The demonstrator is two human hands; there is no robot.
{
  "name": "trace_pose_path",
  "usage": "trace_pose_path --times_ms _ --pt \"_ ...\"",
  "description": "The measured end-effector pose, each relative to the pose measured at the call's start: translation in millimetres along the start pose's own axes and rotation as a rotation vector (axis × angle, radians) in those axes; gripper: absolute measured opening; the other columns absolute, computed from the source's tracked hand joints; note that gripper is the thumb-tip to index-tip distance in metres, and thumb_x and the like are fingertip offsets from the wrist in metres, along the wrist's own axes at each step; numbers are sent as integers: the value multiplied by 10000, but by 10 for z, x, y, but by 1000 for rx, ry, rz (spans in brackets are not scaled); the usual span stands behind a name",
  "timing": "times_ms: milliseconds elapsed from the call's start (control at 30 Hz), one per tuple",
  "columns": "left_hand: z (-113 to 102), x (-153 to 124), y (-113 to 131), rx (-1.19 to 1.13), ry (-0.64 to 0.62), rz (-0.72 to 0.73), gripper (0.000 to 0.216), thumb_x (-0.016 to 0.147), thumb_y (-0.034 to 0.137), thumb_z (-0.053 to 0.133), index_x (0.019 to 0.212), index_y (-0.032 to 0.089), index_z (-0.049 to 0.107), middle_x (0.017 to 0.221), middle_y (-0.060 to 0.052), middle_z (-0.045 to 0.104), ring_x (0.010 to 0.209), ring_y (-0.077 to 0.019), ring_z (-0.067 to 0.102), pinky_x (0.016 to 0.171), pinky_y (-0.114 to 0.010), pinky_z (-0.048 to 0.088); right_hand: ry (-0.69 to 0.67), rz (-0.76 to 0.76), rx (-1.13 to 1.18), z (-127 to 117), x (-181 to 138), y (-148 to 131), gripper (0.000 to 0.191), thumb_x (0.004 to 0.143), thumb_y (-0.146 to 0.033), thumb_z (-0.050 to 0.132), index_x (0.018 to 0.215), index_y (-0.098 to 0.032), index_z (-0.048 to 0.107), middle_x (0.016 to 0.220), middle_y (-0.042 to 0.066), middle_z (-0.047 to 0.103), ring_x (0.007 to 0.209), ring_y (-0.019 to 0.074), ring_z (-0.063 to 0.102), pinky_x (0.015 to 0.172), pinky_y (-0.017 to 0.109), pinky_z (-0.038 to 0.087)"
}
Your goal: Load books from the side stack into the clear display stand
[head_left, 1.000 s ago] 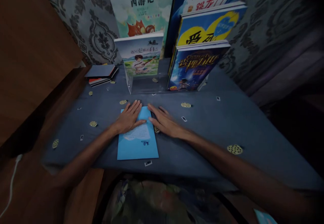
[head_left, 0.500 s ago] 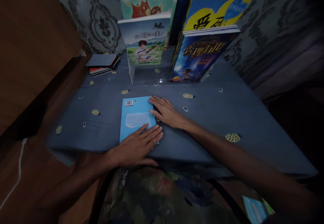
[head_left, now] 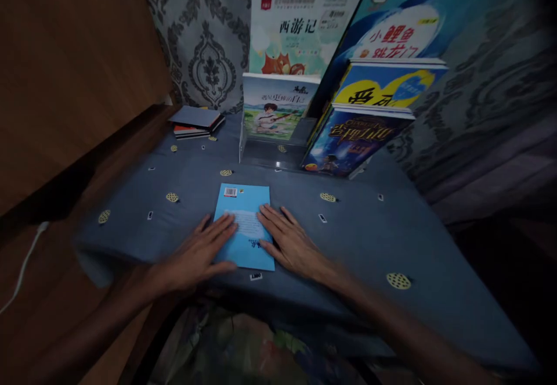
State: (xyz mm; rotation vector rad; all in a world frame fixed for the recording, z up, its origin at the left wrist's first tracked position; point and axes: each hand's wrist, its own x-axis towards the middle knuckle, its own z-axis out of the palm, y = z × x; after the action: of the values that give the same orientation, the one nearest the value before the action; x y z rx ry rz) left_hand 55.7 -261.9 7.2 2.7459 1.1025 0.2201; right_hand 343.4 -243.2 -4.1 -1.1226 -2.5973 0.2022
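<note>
A thin light-blue book [head_left: 243, 211] lies back cover up, barcode at its far corner, near the front edge of a table under a blue-grey cloth [head_left: 369, 240]. My left hand [head_left: 195, 254] lies flat with fingers spread on the book's near left part. My right hand [head_left: 289, 243] lies flat with fingers stretched on its right edge. Neither hand grips anything.
A clear stand [head_left: 261, 153] at the back of the table holds several upright picture books, among them a dark blue one [head_left: 352, 141] and a pale one with a child [head_left: 274, 106]. A small stack of books [head_left: 195, 122] lies at back left. A wooden panel [head_left: 65, 71] stands on the left.
My left hand went from the book's far end to its near end, then settled at its left side. My right hand slid back along the right edge. The view tilted up.
</note>
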Motion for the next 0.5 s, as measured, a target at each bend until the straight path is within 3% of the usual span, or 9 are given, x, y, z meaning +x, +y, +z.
trace_pose_path --times_ms 133,267,500 --pt "-61 255 -340 -57 146 -146 497 1066 400 325 1508 192 418 1607 -121 388 1513 -250 318 1221 -499 293 53 19 26 -16 91 9 498 1027 -405 436 1458 -171 523 1491 180 540 1410 334 466 1161 634 336" --pt "-57 530 -621 -77 276 -171 401 1034 243 345 1370 182 556 1487 -107 549 1422 -245 459 1144 -495 399 91 12 45 -51 274 2 432 1027 -332 420 1384 -165 597 1424 181 598 1330 334 530 1114 615 398" --pt "-97 662 -703 19 287 -179 368 1020 185 356 1286 162 610 1368 -121 648 1303 -265 563 1055 -481 436 105 47 -1 -6 480 -25 396 1021 -276 413 1307 -123 640 1351 187 638 1234 332 555 1058 568 441"
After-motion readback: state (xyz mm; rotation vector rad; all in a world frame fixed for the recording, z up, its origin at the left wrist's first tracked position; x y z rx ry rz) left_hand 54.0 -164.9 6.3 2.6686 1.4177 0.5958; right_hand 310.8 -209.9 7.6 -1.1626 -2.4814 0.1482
